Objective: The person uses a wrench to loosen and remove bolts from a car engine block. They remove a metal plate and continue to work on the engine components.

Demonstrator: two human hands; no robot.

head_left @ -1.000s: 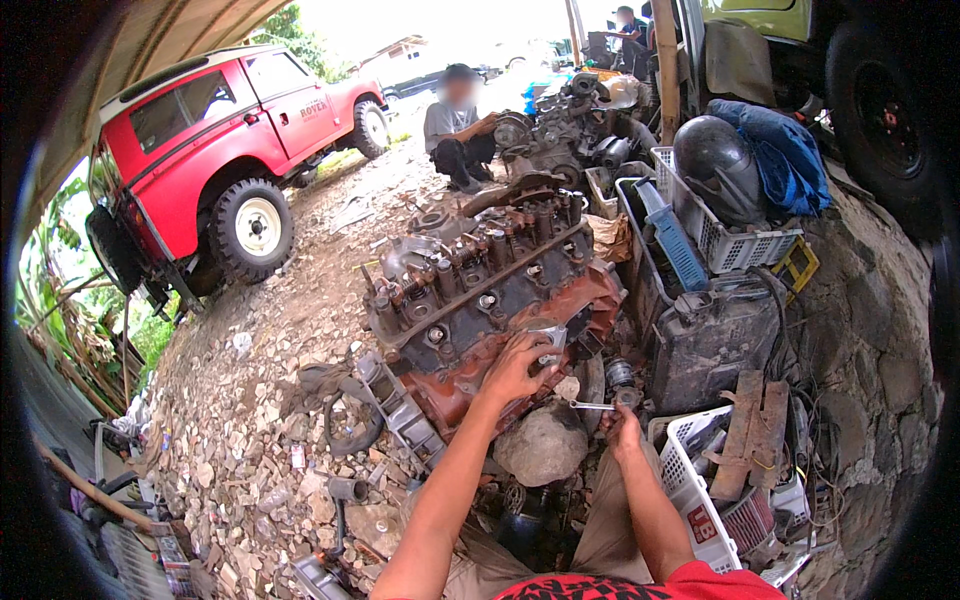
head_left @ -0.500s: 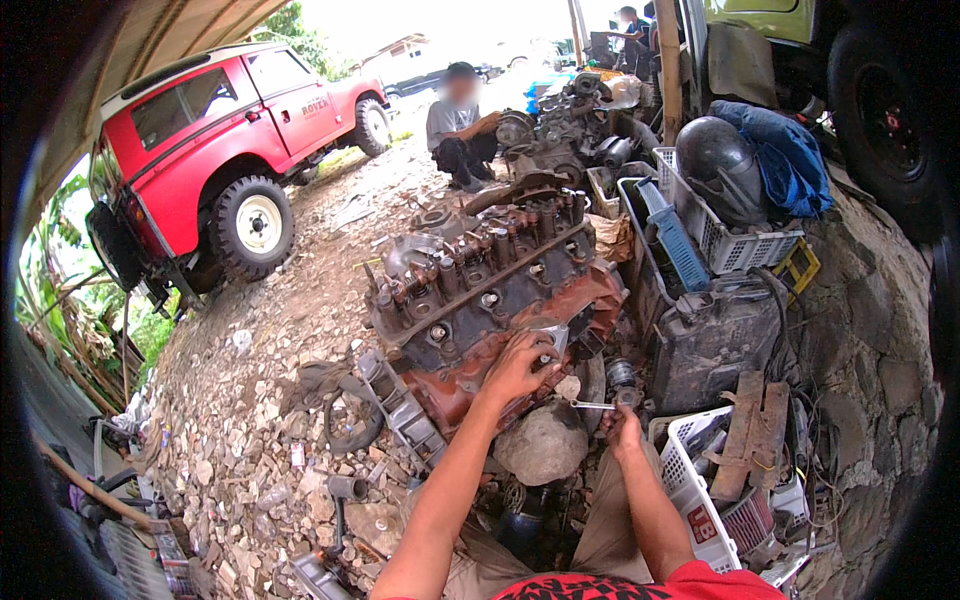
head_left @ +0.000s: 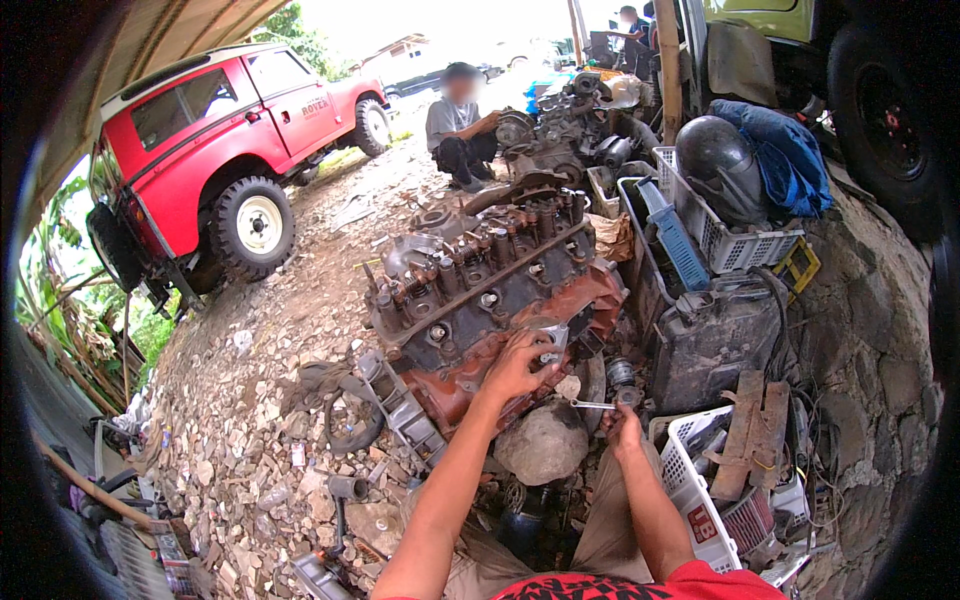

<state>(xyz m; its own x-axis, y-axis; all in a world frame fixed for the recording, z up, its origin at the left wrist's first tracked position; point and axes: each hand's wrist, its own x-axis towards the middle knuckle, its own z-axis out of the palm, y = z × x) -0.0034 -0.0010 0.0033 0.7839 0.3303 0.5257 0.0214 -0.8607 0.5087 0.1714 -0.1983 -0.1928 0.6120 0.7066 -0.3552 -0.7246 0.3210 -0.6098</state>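
A large engine block [head_left: 465,375], reddish-brown low on its side with a dark head and rusty valve gear on top, lies tilted in front of me. My left hand [head_left: 516,366] rests against its near right side, fingers curled round a small silver metal part [head_left: 553,338]. What lies under the palm is hidden. Lower and to the right, my right hand [head_left: 624,428] is closed on a wrench [head_left: 592,405] whose shiny end points left. A big grey stone [head_left: 543,442] sits between my forearms, below the engine. Just above the right hand is a dark cylindrical part [head_left: 621,373].
White plastic crates [head_left: 690,505] of parts stand at my right, near a black jerrycan-like box [head_left: 715,340] and a black helmet [head_left: 718,160]. Stony ground [head_left: 240,400] spreads left toward a red off-road car [head_left: 220,150]. A person [head_left: 462,125] crouches beyond the engine.
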